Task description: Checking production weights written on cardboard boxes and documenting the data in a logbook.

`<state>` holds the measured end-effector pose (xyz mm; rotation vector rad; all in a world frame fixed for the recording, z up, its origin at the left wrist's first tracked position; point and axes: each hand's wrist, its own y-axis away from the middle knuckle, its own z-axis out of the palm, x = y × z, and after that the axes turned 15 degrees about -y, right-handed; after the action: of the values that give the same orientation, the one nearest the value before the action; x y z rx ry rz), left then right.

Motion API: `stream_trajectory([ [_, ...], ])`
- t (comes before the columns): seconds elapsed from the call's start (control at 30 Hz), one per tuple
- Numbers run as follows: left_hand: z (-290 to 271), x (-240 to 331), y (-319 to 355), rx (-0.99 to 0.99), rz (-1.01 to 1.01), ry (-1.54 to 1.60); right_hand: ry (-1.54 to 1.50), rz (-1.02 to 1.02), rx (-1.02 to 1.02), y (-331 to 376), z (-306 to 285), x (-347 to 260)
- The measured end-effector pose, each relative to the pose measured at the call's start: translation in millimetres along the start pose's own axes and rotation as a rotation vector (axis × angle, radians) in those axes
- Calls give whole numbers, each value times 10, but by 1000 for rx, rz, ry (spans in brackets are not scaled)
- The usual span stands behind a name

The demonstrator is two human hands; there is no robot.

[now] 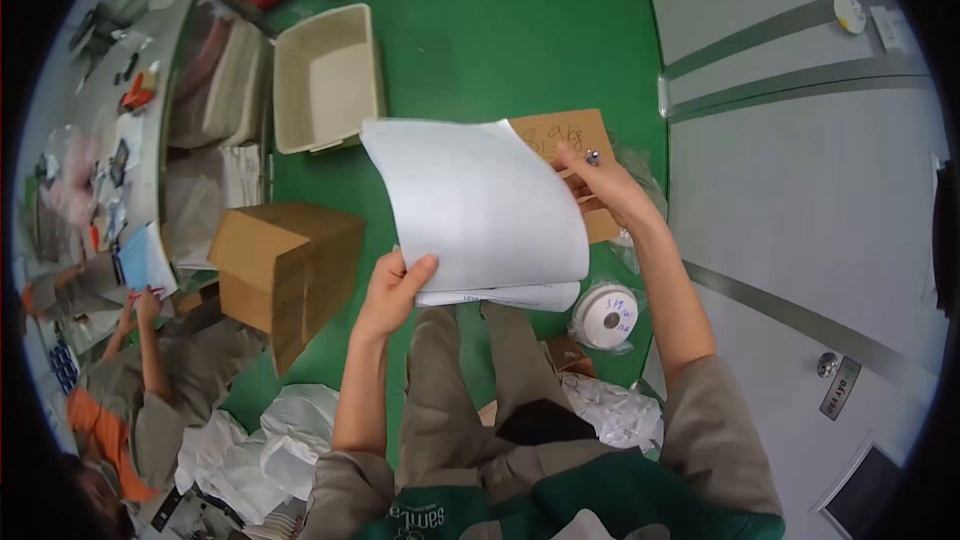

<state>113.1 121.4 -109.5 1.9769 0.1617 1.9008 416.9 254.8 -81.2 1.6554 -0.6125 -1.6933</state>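
Paper sheets (475,205) sit above the floor (510,40), near-left corner clamped in the fingers of the left hand (388,292). Likely light, limp, easily creased: support opposite edges. Right hand (612,190), at the pen (593,156): finger closure unclear.

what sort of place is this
Probably a workshop or packing area: a cluttered workbench at left with a co-worker beside it, a cardboard box, and a beige plastic tub on the green floor.
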Motion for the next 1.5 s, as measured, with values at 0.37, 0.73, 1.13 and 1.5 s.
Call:
stream_trajectory([
  [0.37, -270, 891, 1813, 153, 138, -16, 34, -327, -84, 1544, 1059, -523],
  [0.73, -408, 1078, 2523, 295, 315, 68, 123, 19, -506, 1571, 1649, -452],
  [1.13, -512, 1115, 2617, 472, 277, 301, 257, -778, -375, 2431, 2161, -994],
  [1.5, -718, 1313, 2689, 421, 384, 47, 296, -783, -335, 2596, 2379, -1497],
])
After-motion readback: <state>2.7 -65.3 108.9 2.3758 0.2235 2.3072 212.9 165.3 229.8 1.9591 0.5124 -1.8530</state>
